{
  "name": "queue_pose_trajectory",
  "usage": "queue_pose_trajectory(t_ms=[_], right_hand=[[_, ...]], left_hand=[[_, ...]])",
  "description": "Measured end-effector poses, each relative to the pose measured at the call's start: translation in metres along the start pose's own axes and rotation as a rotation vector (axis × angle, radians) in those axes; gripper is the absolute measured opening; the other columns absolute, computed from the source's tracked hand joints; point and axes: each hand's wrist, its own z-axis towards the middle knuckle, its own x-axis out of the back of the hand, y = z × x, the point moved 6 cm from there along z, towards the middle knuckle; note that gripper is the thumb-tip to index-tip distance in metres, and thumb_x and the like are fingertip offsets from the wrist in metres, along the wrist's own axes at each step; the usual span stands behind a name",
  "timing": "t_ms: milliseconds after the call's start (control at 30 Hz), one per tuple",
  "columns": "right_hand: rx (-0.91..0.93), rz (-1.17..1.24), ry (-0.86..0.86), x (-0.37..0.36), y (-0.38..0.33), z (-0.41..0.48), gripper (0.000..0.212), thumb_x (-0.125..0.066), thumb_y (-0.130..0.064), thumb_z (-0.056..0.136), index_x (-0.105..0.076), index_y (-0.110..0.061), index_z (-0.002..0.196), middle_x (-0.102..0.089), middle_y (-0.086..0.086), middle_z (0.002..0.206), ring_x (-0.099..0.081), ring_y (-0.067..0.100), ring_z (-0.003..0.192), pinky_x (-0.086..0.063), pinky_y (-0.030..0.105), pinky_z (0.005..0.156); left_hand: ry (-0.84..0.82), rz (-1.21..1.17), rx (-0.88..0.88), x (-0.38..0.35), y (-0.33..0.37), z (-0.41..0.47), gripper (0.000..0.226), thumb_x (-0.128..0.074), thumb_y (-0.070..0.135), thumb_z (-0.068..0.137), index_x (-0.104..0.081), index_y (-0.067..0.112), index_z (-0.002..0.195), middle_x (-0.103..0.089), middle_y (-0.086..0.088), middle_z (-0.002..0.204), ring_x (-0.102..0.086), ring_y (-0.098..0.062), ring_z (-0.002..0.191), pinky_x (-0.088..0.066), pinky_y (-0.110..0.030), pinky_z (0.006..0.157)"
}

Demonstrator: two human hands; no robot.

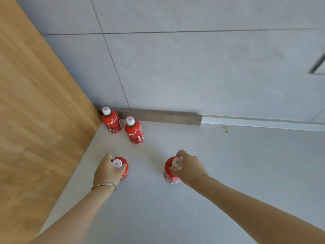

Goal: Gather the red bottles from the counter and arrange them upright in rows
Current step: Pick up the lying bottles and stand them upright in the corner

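Two red bottles with white caps stand upright on the white counter [228, 173] near the back corner: one [112, 122] against the wooden panel, the other [135, 131] just right of it. My left hand [105, 170] grips a third red bottle [124, 169] by its neck, seen from above, upright. My right hand [189, 169] grips a fourth red bottle [169, 173] by its cap, also upright. Both held bottles are in front of the standing pair, and their bases are partly hidden by my hands.
A wooden panel [35, 111] rises along the left edge of the counter. A grey tiled wall [193, 67] runs behind, with a brown strip [161, 118] at its foot. A bracelet [103, 185] sits on my left wrist.
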Motion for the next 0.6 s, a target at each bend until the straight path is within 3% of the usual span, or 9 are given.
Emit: queue_pose_trajectory(t_ms=[167,367,500,600], right_hand=[[0.080,-0.036,0.005,-0.036,-0.061,0.051,0.034,-0.059,-0.024,0.084,-0.052,-0.011,0.114,-0.065,0.013,0.109,-0.063,0.032,0.096,-0.054,0.037,0.075],[0.103,-0.081,-0.049,-0.075,-0.088,0.080,0.046,-0.060,-0.026,0.086,-0.046,-0.011,0.127,-0.060,0.014,0.121,-0.060,0.031,0.108,-0.055,0.039,0.089],[0.152,-0.094,-0.088,-0.073,-0.080,0.072,0.049,-0.061,-0.023,0.086,-0.044,-0.011,0.130,-0.060,0.014,0.122,-0.059,0.030,0.111,-0.051,0.038,0.092],[0.175,-0.165,-0.152,-0.057,-0.050,0.054,0.050,-0.058,-0.019,0.088,-0.041,-0.011,0.134,-0.054,0.013,0.128,-0.056,0.029,0.116,-0.047,0.035,0.097]], left_hand=[[0.008,0.001,0.042,0.006,-0.027,0.032,0.035,-0.066,0.014,0.083,-0.049,-0.008,0.104,-0.054,-0.032,0.109,-0.055,-0.046,0.097,-0.047,-0.045,0.080],[-0.083,0.043,0.054,0.002,-0.029,0.037,0.043,-0.065,0.019,0.084,-0.045,-0.006,0.113,-0.051,-0.030,0.116,-0.055,-0.045,0.102,-0.048,-0.049,0.086],[-0.139,0.393,0.040,0.008,-0.025,0.035,0.049,-0.059,0.033,0.086,-0.043,0.005,0.123,-0.049,-0.025,0.119,-0.051,-0.043,0.110,-0.047,-0.049,0.089],[0.000,0.547,-0.171,0.012,0.000,0.024,0.043,-0.072,0.022,0.075,-0.058,0.001,0.110,-0.055,-0.027,0.111,-0.051,-0.047,0.102,-0.046,-0.053,0.084]])
